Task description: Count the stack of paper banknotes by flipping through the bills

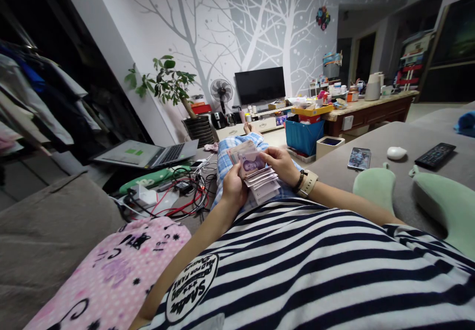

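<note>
A stack of banknotes [261, 184] is held above my lap, several of its notes folded down and fanned toward me. My left hand [234, 184] grips the stack from the left side, thumb along its edge. With thumb and fingers, my right hand [279, 163] pinches the upper right corner of a purple banknote [252, 163] that bears a portrait. More notes show behind that one at the top left. A dark bracelet and a watch [308, 184] with a beige strap are on my right wrist. Blue plaid cloth [226, 164] covers my legs under the notes.
On the left are an open laptop [148, 154], tangled cables [185, 191] and a pink spotted cushion [148, 251]. A phone [358, 158], a white rounded case [397, 153], a black remote [435, 156] and a green pillow [445, 206] lie on the sofa at right.
</note>
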Tool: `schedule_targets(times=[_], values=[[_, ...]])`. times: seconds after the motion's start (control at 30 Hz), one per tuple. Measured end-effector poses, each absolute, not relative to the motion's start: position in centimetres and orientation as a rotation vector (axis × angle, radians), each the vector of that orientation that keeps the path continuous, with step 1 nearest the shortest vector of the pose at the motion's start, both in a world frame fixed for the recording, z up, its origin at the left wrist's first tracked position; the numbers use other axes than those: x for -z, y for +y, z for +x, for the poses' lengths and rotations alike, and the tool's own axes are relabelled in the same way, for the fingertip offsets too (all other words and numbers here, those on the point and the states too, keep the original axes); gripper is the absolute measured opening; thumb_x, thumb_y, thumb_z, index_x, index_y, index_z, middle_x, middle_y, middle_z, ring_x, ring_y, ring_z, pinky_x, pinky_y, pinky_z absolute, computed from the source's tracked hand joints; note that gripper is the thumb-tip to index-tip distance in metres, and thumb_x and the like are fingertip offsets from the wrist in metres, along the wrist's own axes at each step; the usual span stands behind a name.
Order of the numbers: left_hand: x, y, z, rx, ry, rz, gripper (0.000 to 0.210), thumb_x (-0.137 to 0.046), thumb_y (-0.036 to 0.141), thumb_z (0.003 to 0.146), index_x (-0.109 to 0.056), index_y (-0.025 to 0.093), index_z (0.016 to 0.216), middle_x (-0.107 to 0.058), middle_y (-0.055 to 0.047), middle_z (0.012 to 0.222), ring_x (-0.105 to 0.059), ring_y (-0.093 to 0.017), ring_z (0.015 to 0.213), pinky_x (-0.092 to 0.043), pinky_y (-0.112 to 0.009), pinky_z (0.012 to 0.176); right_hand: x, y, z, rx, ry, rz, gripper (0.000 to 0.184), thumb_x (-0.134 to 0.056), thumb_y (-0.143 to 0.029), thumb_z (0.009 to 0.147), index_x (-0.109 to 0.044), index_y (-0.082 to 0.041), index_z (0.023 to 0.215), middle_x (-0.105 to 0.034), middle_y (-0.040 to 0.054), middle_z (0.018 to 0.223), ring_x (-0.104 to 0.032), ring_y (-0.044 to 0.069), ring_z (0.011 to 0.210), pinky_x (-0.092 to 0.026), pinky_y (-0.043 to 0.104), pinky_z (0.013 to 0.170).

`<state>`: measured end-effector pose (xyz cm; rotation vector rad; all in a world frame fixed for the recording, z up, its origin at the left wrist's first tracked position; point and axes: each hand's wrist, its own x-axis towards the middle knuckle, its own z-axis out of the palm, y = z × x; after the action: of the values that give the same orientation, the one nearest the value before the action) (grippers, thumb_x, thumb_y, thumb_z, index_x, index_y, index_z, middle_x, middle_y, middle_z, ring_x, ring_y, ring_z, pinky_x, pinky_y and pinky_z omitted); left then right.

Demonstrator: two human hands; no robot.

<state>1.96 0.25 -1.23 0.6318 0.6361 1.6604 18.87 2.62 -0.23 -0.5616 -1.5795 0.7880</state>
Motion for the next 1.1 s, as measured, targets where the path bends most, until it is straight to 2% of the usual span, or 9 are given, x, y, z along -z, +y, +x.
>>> schedule_targets(times=[0.2,0.43,0.63,0.77,0.87,0.97,1.1], values=[[1.8,0.9,1.7,-1.662,0.603,0.649,0.028,-0.078,0.021,0.097,-0.094,0.016,0.120,-0.099,-0.015,0.112,-0.098,-0.040,0.127,-0.081,-0.051,0.116,-0.1,2.1,18.9,-0.814,-1.582,-0.593,0.080,-0.094,-0.101,0.086,-0.066,-0.027,0.075,-0.063,-0.0002,0.074,-0.054,0.020,0.079,-0.049,0.037,0.076],[2.2,1.7,1.0,-1.647,0.592,0.690,0.023,-0.083,0.021,0.088,-0.090,0.017,0.109,-0.098,-0.016,0.111,-0.097,-0.043,0.129,-0.080,-0.053,0.117,-0.5,1.8,18.7,-0.869,-1.546,-0.557,0.078,-0.103,-0.097,0.081,-0.068,-0.027,0.081,-0.064,-0.0020,0.074,-0.057,0.020,0.077,-0.053,0.037,0.077],[1.9,1.2,1.1,-1.640,0.611,0.726,0.018,-0.084,0.020,0.082,-0.088,0.017,0.099,-0.098,-0.016,0.107,-0.097,-0.044,0.128,-0.080,-0.053,0.116,-0.4,1.9,18.8,-0.862,-1.550,-0.536,0.080,-0.099,-0.100,0.081,-0.066,-0.028,0.081,-0.063,-0.0020,0.075,-0.055,0.020,0.077,-0.052,0.037,0.076],[1.6,0.8,1.3,-1.629,0.624,0.727,0.016,-0.083,0.019,0.081,-0.088,0.019,0.096,-0.097,-0.015,0.107,-0.097,-0.045,0.131,-0.081,-0.054,0.116,-0.2,2.0,18.9,-0.838,-1.573,-0.546,0.080,-0.093,-0.102,0.089,-0.062,-0.028,0.077,-0.060,-0.0008,0.074,-0.052,0.020,0.077,-0.049,0.037,0.074],[1.5,0.7,1.4,-1.624,0.612,0.704,0.021,-0.084,0.020,0.085,-0.090,0.020,0.105,-0.099,-0.015,0.112,-0.096,-0.044,0.134,-0.081,-0.053,0.116,-0.1,1.9,19.0,-0.828,-1.607,-0.547,0.085,-0.082,-0.107,0.096,-0.058,-0.029,0.071,-0.059,0.0013,0.071,-0.050,0.021,0.075,-0.047,0.038,0.072],[1.6,0.7,1.3,-1.606,0.595,0.685,0.033,-0.085,0.021,0.091,-0.093,0.017,0.122,-0.099,-0.015,0.119,-0.095,-0.045,0.136,-0.080,-0.056,0.119,0.0,1.8,19.0,-0.846,-1.636,-0.526,0.089,-0.069,-0.113,0.098,-0.063,-0.029,0.069,-0.064,0.0041,0.069,-0.051,0.021,0.072,-0.047,0.039,0.072],[2.0,0.9,1.0,-1.597,0.591,0.699,0.042,-0.087,0.018,0.088,-0.094,0.015,0.130,-0.099,-0.016,0.120,-0.096,-0.045,0.134,-0.079,-0.057,0.120,0.2,2.5,19.0,-0.828,-1.557,-0.598,0.083,-0.087,-0.106,0.088,-0.061,-0.030,0.070,-0.064,0.0018,0.069,-0.054,0.021,0.073,-0.049,0.038,0.074]])
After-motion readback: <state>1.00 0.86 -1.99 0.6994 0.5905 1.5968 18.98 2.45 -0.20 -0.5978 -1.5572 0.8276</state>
